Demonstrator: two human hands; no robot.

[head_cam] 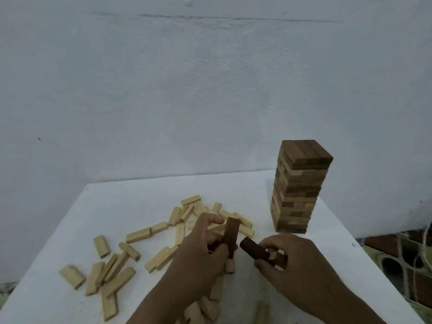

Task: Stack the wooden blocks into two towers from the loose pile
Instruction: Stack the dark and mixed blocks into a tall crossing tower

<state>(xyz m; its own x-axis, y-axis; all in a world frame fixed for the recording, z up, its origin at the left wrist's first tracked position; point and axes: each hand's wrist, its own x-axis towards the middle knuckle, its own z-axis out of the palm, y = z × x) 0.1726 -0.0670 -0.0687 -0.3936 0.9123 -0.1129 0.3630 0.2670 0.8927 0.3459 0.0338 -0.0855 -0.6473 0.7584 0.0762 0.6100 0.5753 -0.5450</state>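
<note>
While pale blocks (pixel 131 251) lie scattered over a white table (pixel 131 197), the left hand (pixel 201 256) grips a dark block (pixel 232 235) held upright, and the right hand (pixel 292 260) pinches another dark block (pixel 253 250). One finished tower (pixel 299 188) stands at the table's far right.

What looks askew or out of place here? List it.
Nothing looks damaged. The tower stands upright at the table's far right, its layers only slightly uneven. The light blocks lie scattered at all angles, as a loose pile would. Each hand holds a dark block: left hand, right hand.
</note>
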